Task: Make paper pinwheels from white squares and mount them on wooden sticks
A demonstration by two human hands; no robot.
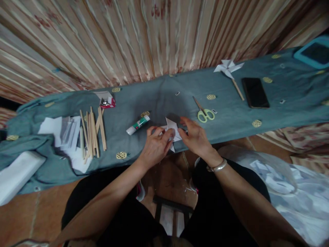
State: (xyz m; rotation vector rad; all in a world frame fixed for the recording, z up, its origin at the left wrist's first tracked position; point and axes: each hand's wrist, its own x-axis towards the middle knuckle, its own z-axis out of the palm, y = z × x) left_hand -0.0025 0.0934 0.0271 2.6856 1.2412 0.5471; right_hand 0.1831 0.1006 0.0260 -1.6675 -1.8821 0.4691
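Note:
A white paper pinwheel (174,127) without a stick lies near the table's front edge, its folded points spread around the middle. My left hand (155,144) is closed on it, with fingertips at its centre and left side. At the right side of the pinwheel is my right hand (195,137), thumb and fingers apart, the thumb at the paper's edge. Left of the pinwheel lies a glue stick (138,125) with a green label. Scissors (204,111) with light green handles rest beyond my right hand.
Wooden sticks (94,133), paper sheets (70,132) and a small red box (109,102) of metal pieces are on the left. At right are a pinwheel on a stick (228,69), a phone (255,92) and a blue-framed device (313,52). A plastic bag (295,192) stands below.

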